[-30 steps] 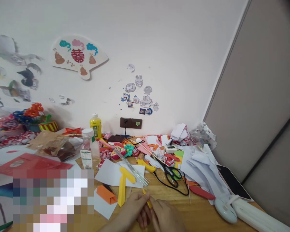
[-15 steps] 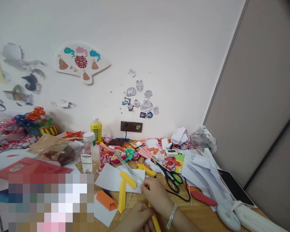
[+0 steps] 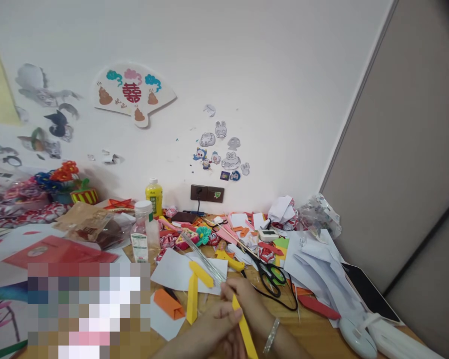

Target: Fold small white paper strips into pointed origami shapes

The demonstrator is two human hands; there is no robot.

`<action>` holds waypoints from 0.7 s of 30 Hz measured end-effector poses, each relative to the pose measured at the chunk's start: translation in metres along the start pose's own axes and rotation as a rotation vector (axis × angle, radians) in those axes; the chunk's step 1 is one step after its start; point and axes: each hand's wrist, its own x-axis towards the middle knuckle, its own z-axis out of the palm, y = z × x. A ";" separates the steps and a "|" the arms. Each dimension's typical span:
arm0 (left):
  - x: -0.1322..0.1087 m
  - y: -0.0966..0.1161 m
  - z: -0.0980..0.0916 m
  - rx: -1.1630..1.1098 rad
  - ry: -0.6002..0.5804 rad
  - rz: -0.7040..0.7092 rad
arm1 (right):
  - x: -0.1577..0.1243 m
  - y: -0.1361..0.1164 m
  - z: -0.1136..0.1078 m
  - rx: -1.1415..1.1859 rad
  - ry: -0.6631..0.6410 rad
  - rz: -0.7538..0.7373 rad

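Observation:
A folded yellow paper strip [image 3: 244,326] is pinched in my left hand [image 3: 213,324], whose thumb presses on its face near the upper end. Right behind it, my right hand [image 3: 247,294] is closed with curled fingers, close to the strip; what it grips is hidden. The near ends of thin clear sticks [image 3: 204,257] reach up to my right fingers, and I cannot tell whether they touch. Two more yellow paper pieces [image 3: 192,299] lie left of my hands. An orange folded paper piece [image 3: 169,304] rests on white paper beside them.
Black-handled scissors [image 3: 271,274] and a yellow-handled tool [image 3: 230,260] lie beyond my hands. A clear jar [image 3: 140,239] and a yellow-labelled bottle [image 3: 154,197] stand at the back left. Paper scraps crowd the wall side. White sheets [image 3: 310,269] and a dark tablet [image 3: 370,291] lie right.
The yellow strip has come up into fuller view between my hands, with my left thumb now on it. My right hand has drawn in closer to the left. The view has shifted slightly.

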 end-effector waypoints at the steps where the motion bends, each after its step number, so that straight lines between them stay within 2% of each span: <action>1: 0.004 -0.001 -0.001 0.016 0.080 0.041 | -0.003 0.002 -0.004 0.099 0.050 0.010; 4: 0.013 -0.004 -0.007 0.127 0.426 0.166 | -0.016 0.004 -0.013 0.395 0.103 -0.030; 5: 0.014 -0.005 -0.009 0.160 0.508 0.191 | -0.021 0.002 -0.014 0.458 0.064 -0.049; 7: 0.015 -0.007 -0.013 0.207 0.594 0.210 | -0.028 -0.001 -0.013 0.505 -0.007 -0.074; 10: 0.015 -0.010 -0.016 0.253 0.616 0.204 | -0.031 -0.001 -0.005 0.506 -0.026 -0.042; 14: 0.018 -0.013 -0.019 0.334 0.584 0.196 | -0.023 0.008 0.007 0.623 -0.096 0.107; 16: 0.019 -0.010 -0.023 0.407 0.565 0.203 | -0.017 0.014 0.006 0.594 -0.095 0.142; 18: 0.017 0.001 -0.030 0.554 0.579 0.233 | -0.008 0.018 -0.003 0.441 -0.017 0.134; 21: 0.007 0.026 -0.051 0.940 0.722 0.269 | 0.012 0.022 -0.025 -0.019 0.241 0.050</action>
